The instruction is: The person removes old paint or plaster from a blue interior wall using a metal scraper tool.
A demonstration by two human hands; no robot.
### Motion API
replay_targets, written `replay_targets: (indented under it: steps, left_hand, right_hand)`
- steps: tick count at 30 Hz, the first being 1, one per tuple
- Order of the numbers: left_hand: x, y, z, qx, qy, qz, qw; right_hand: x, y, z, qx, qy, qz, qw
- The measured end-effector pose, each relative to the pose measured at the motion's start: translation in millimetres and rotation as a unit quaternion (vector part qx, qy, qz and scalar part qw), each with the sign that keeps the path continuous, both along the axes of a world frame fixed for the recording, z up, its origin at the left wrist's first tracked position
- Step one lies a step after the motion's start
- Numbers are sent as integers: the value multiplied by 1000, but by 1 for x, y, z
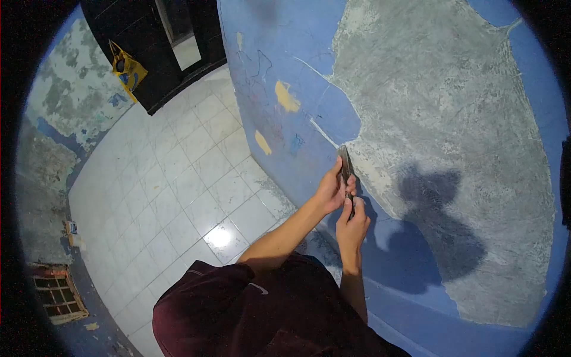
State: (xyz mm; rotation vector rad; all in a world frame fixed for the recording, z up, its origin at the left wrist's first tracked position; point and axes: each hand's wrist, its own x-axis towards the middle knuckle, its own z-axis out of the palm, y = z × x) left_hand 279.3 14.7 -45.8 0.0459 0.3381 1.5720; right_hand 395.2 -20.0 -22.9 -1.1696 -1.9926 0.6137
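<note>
Both my hands are on one dark scraper-like tool (345,162), its blade end touching the blue wall (309,35) at the edge of a large grey plaster patch (440,101). My left hand (336,189) grips it nearer the blade, the thumb lying along it. Just below, my right hand (353,223) is closed round the handle. A pale scraped line (323,131) runs through the blue paint up to the blade. The blade's exact shape is hard to make out.
White tiled floor (178,172) lies at the left, with a dark door (143,53) and a yellow bag (126,71) at the upper left. A framed grille (59,293) is at the lower left. My shadow falls on the plaster.
</note>
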Motion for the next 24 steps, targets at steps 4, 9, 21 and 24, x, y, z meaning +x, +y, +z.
replay_targets:
  steps: [4, 9, 21, 24]
  left_hand:
    - [-8, -17, -71, -27, 176, -12, 984]
    - [-6, -43, -80, 9, 770, 140, 622]
    - [-17, -5, -119, 146, 940, 21, 309]
    - [-15, -2, -123, 144, 949, -1, 281]
  right_hand:
    - [11, -1, 4, -22, -80, -4, 997]
    - [18, 1, -6, 35, -76, 5, 996]
    - [-3, 6, 2, 25, -66, -1, 997]
    - [-9, 9, 6, 18, -99, -3, 995]
